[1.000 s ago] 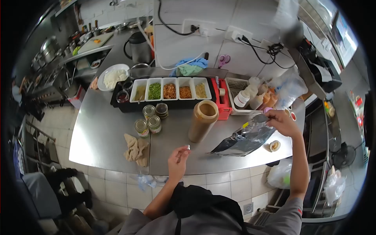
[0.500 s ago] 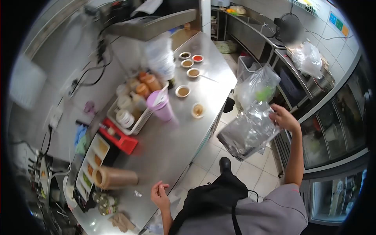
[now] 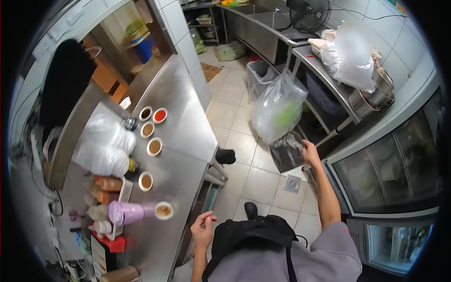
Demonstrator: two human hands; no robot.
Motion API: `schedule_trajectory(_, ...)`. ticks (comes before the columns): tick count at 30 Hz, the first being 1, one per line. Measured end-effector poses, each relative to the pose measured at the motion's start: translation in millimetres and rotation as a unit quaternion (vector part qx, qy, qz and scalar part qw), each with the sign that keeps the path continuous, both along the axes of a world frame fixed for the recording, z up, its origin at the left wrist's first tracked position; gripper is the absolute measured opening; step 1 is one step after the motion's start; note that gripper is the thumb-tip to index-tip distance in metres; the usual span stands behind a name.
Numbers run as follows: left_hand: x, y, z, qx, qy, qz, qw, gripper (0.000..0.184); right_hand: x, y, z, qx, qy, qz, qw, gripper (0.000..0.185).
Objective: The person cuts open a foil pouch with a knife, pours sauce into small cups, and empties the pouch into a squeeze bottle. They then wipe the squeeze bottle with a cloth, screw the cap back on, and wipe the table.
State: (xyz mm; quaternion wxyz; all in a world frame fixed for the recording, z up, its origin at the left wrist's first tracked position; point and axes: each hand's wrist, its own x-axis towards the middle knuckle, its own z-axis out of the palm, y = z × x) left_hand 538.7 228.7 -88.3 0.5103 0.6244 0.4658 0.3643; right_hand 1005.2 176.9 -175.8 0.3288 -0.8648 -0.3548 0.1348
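Note:
My right hand (image 3: pixel 308 152) is closed on the edge of a dark, shiny silver bag (image 3: pixel 285 151), which hangs over the floor. Right behind it is a large clear plastic bag (image 3: pixel 278 108) with something green inside; whether the two touch is hard to tell. Beside the counter's front edge, my left hand (image 3: pixel 203 228) has its fingers loosely bent and apart, with nothing visible in them. The steel counter (image 3: pixel 183 127) bears small bowls of sauce (image 3: pixel 154 146) and a purple cup (image 3: pixel 126 213) lying to the left of the nearest bowl.
A grey bin (image 3: pixel 258 80) stands behind the clear bag. On the right are a steel shelf with plastic bags (image 3: pixel 350 61) and pots, and a glass-door fridge (image 3: pixel 390 169). Sauce bottles (image 3: pixel 107 183) stand in a white basket at the left. A drain (image 3: pixel 292 184) is in the floor.
The view has turned right, from the food containers toward the floor and fridge. My right hand has carried the silver bag off the counter to the clear bag. The small silver scrap has left my left hand.

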Motion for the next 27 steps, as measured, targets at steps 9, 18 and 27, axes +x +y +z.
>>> schedule_trajectory(9,109,97,-40,-0.032,-0.010,0.004,0.999,0.015,173,136,38,0.199,-0.136,-0.127,0.962,0.031)
schedule_trajectory(18,246,196,-27,-0.049,0.038,-0.019,0.998,0.017,313,239,-46,0.168,-0.191,-0.184,0.950,0.034)
schedule_trajectory(27,326,149,-27,-0.151,0.174,0.132,0.964,0.022,441,274,-219,-0.116,0.060,-0.144,0.981,0.031)
